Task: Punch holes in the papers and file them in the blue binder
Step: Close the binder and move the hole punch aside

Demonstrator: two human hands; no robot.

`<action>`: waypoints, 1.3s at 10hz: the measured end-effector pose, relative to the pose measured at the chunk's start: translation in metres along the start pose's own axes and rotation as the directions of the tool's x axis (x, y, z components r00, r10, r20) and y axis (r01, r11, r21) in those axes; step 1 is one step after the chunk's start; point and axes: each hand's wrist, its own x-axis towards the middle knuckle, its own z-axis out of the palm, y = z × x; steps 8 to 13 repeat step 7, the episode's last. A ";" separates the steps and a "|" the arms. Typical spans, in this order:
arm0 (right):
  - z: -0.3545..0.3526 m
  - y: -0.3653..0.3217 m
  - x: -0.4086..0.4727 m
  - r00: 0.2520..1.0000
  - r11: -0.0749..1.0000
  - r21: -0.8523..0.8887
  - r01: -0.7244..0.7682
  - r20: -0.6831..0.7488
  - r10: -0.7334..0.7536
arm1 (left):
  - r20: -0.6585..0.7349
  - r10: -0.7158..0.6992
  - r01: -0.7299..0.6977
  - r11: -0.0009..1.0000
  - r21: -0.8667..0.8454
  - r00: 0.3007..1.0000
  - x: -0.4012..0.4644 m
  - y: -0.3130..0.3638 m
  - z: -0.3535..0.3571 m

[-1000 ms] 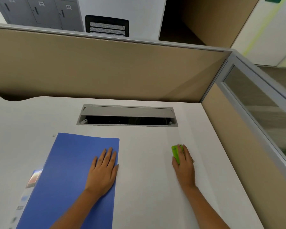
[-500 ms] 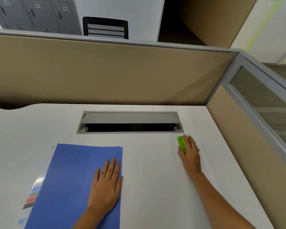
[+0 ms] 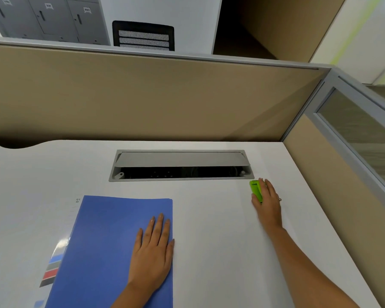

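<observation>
The blue binder (image 3: 107,241) lies closed on the white desk at the lower left. My left hand (image 3: 152,254) rests flat on its right part, fingers spread. A sheet with coloured blocks (image 3: 51,270) sticks out from under the binder's left edge. A small green hole punch (image 3: 255,189) stands on the desk at the right, just below the cable box's right end. My right hand (image 3: 268,202) lies over the punch with the fingers curved around it.
A grey cable box (image 3: 180,165) with its lid raised is set into the desk (image 3: 209,241) at the back middle. Tan partition walls (image 3: 165,96) close the desk at the back and the right.
My right hand has slid the green punch away from me, towards the right end of the cable box. My left hand has stayed flat on the binder.
</observation>
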 end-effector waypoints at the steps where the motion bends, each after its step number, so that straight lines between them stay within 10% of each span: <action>1: -0.001 0.001 0.002 1.000 1.000 0.022 -0.010 0.024 0.009 | -0.002 0.006 -0.006 1.000 -0.012 1.000 0.000 0.000 0.001; 13: -0.061 -0.075 -0.084 0.985 0.974 0.213 -0.080 -0.134 0.110 | -0.102 -0.026 0.022 0.999 -0.043 0.994 0.001 -0.004 -0.066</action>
